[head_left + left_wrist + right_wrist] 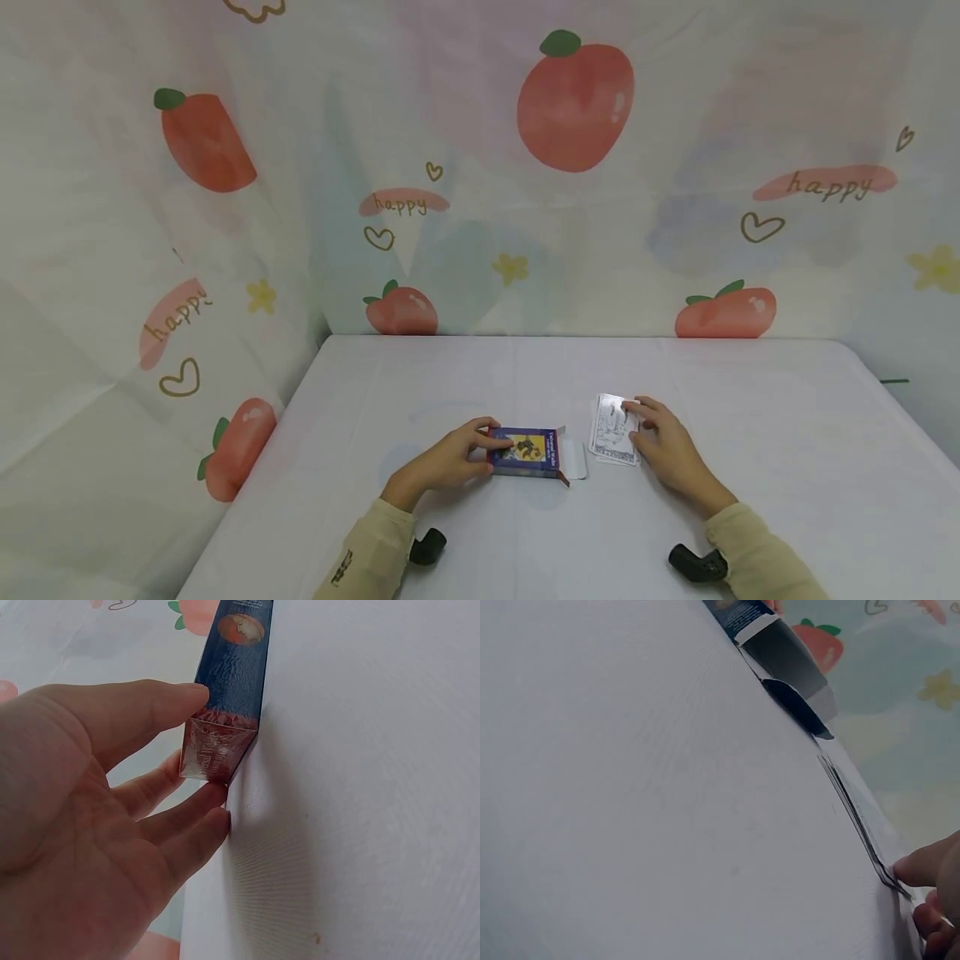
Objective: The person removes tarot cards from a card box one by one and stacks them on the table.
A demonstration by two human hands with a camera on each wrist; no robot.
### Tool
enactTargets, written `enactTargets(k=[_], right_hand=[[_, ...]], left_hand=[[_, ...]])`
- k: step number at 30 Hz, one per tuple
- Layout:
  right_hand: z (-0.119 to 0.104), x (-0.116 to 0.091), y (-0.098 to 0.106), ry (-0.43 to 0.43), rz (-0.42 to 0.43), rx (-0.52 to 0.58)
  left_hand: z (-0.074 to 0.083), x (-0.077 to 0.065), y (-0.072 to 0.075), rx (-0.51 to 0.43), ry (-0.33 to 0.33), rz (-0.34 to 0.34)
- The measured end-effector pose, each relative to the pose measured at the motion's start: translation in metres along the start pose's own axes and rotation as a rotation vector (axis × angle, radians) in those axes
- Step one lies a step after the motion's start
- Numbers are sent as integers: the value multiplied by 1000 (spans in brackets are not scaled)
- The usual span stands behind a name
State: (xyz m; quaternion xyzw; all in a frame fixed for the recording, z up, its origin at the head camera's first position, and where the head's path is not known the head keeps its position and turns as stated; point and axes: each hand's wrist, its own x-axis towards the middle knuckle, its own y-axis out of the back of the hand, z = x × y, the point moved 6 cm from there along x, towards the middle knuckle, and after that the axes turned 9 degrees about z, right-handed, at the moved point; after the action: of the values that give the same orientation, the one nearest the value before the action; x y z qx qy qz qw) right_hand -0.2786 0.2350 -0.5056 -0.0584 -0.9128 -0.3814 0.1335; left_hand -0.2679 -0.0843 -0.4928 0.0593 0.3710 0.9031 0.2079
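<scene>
A blue and red card box [528,450] with a yellow picture on top lies on the table, its right end open and the white flap out. My left hand [452,454] grips its left end, thumb on the near side and fingers on the top and far side. In the left wrist view, the thumb presses the blue side of the box [231,667]. Right of the box lies a small, slightly uneven stack of cards [613,429] with a black-and-white print. My right hand [667,442] holds the stack's right edge between thumb and fingers; the right wrist view shows the cards [851,814] edge-on.
A white cloth covers the table [375,383]. Behind it and along the left hangs a curtain [480,167] printed with red fruit, hearts and flowers. Black curved pieces [697,564] sit beside both sleeves.
</scene>
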Motion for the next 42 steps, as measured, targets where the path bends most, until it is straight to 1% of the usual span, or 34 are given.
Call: enactTargets(k=[4,9,14,23,25,29,35,38,40,42], right_hand=[[-1,1,0,-17,13,-37],[-3,3,1,-28,19,-39],[-6,3,4,-33,22,-19],[-17,2,9,-2,36,54],[-21,1,9,14,35,72],[-30,0,7,76,24,89],[-46,-4,0,181,-4,72],[-54,-7,-5,237,-10,67],[-57,-10,-8,253,-23,57],[-59,-12,-13,250,-36,42]], left_hand=[[-1,0,1,-1,4,1],[0,-1,2,-2,-6,2],[0,-2,1,0,-13,0],[2,-2,2,4,-9,2],[2,-1,2,5,-14,-1],[0,0,2,0,-29,-10],[1,1,2,3,-42,-15],[1,1,1,2,-37,-14],[1,2,1,1,-36,-15],[0,1,0,2,-32,-18]])
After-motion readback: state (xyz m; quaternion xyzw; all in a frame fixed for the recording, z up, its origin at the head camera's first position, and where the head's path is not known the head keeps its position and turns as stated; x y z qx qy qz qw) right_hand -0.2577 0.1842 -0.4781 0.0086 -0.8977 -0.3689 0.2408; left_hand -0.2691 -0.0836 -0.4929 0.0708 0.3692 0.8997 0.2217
